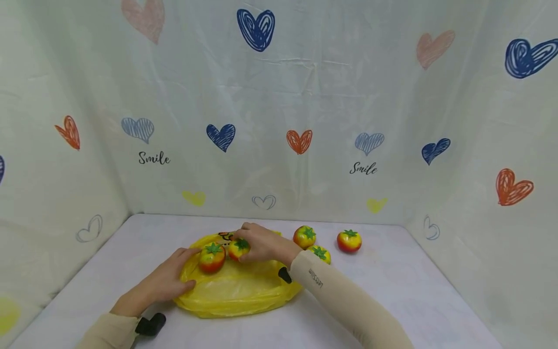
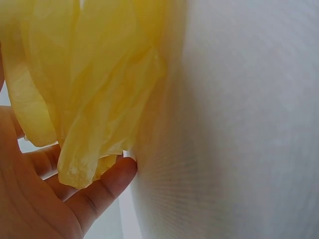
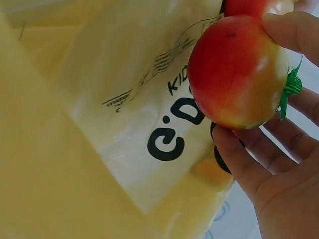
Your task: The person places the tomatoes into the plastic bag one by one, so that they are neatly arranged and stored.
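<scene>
A yellow plastic bag (image 1: 241, 286) lies on the table with its mouth facing up. One red-and-yellow toy tomato (image 1: 212, 258) with a green calyx sits at its left part. My right hand (image 1: 263, 242) grips a second toy tomato (image 3: 239, 74) over the bag's far side, thumb and fingers on opposite sides of it. At the bag's left edge is my left hand (image 1: 174, 274), its fingers spread and fairly straight against the plastic. The left wrist view shows folds of the bag (image 2: 99, 89) in front of some of those fingers.
Beyond the right forearm, several more toy tomatoes stand on the white table: one at the back (image 1: 304, 236), one partly behind the sleeve (image 1: 320, 253) and one farther right (image 1: 349, 241). A white curtain (image 1: 279, 97) printed with hearts surrounds the table.
</scene>
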The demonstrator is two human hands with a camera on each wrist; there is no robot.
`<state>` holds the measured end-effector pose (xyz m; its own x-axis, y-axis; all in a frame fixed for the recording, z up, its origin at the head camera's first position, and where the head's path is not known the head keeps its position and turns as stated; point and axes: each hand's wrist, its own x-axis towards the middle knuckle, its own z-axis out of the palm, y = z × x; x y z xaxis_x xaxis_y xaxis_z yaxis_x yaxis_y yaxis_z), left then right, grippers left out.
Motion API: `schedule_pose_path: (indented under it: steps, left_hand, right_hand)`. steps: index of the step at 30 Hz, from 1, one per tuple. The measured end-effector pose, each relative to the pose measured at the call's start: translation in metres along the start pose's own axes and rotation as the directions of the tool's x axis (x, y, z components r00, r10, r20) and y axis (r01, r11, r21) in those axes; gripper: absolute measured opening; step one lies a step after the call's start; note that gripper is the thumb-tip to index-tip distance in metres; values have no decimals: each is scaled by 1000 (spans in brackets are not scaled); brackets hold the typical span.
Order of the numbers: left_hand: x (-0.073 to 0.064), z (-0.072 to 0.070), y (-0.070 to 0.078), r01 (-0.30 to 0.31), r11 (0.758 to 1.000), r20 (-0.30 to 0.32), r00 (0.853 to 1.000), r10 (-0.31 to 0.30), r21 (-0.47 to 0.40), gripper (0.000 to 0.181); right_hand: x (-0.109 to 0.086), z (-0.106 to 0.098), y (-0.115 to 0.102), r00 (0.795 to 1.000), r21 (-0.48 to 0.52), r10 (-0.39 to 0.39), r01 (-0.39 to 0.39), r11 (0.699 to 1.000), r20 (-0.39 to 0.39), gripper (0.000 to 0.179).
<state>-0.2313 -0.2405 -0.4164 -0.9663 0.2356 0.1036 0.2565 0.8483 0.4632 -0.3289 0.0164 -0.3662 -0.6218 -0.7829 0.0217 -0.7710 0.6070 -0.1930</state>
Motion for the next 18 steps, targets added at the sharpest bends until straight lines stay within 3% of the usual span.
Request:
schedule_pose_path:
  steps: [18]
  left_hand:
    - [-2, 1, 1, -31, 999, -12, 999, 32, 15, 70]
  right_hand:
    - [4, 15, 2, 1000, -12, 23, -23, 1000, 11, 56]
